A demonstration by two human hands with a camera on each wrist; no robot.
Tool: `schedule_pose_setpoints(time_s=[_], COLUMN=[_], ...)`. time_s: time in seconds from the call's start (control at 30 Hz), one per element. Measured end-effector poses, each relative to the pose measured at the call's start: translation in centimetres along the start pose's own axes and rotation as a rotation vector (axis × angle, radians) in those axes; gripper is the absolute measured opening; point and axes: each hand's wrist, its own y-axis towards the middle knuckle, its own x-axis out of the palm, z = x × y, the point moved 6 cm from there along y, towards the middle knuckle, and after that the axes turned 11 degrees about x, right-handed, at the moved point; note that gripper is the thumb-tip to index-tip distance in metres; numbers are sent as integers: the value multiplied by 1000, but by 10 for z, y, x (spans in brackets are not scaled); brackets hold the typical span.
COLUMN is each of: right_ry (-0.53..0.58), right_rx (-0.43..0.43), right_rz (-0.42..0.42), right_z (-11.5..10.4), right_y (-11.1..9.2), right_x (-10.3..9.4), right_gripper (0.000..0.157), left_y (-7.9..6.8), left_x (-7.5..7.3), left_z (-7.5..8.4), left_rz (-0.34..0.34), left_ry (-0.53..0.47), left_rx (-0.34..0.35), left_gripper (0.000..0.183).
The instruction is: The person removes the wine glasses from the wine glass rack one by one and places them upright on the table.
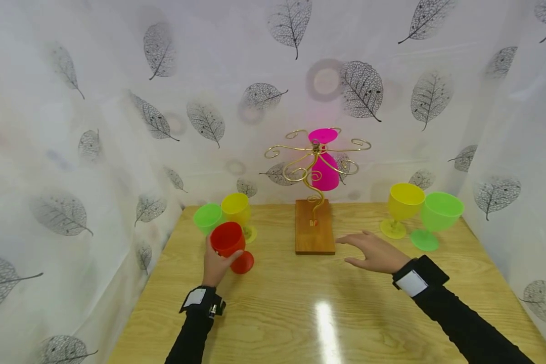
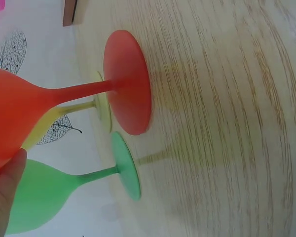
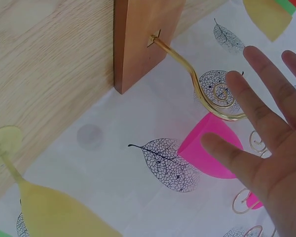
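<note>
My left hand [image 1: 216, 267] grips the bowl of a red goblet [image 1: 228, 239], thumb on the near side. The goblet stands upright; whether its round foot [image 2: 127, 82] touches the table I cannot tell. Just behind it are a green goblet [image 1: 208, 218] and a yellow goblet [image 1: 236, 208]. My right hand [image 1: 376, 251] hovers right of the wooden base of a gold wire stand [image 1: 317, 196], its fingers spread and holding nothing. From the back of that stand a pink goblet [image 1: 326, 173] hangs upside down among curled arms.
A second yellow goblet [image 1: 405, 201] and a second green goblet [image 1: 441, 211] stand upright at the back right of the wooden table [image 1: 273, 303]. White leaf-print sheeting [image 1: 236, 60] closes off the back and both sides.
</note>
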Motion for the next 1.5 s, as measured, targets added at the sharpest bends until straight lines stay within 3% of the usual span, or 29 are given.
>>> schedule_pose_setpoints(time_s=[0.17, 0.27, 0.37, 0.43, 0.5, 0.57, 0.67, 0.73, 0.8, 0.93, 1.0, 1.07, 1.17, 1.3, 1.5], right_ry=[0, 0, -4, -18, -30, -28, -9, 4, -3, -74, -106, -127, -136, -123, -101], right_rx=[8, 11, 2, 0, -7, -35, -78, -82, -45, 60, 105, 143, 200, 223, 197], right_rz=[4, 45, 137, 216, 290, 353, 372, 310, 195, -68, -172, -263, -392, -509, -507], right_z=[1, 3, 7, 8, 6, 2, -7, -10, -11, -1, 7, 16, 29, 39, 41], right_y=[0, -1, -6, -10, -10, -3, 28, 62, 102, 174, 199, 220, 237, 246, 258], right_x=[-3, -6, -23, -46, -78, -117, -176, -206, -224, -220, -206, -191, -171, -158, -161], right_gripper=[45, 44, 43, 42, 40, 37, 32, 30, 31, 40, 46, 52, 61, 70, 75], left_y=[3, 1, -5, -9, -10, -5, 5, 10, 10, -6, -19, -31, -44, -51, -39], left_x=[-1, -2, -6, -9, -9, -2, 26, 55, 90, 154, 177, 192, 202, 201, 192], left_z=[-7, -3, 12, 30, 58, 90, 140, 163, 173, 164, 155, 146, 133, 120, 106], left_rz=[-3, 27, 90, 117, 102, 32, -167, -339, -513, -791, -867, -901, -915, -910, -881], left_ry=[-46, -6, 156, 313, 476, 578, 638, 611, 592, 585, 592, 583, 542, 490, 499], left_rx=[-25, -10, 90, 208, 351, 505, 693, 768, 809, 869, 889, 893, 865, 804, 745], left_gripper=[96, 99, 99, 96, 90, 80, 68, 63, 61, 56, 54, 53, 52, 52, 52])
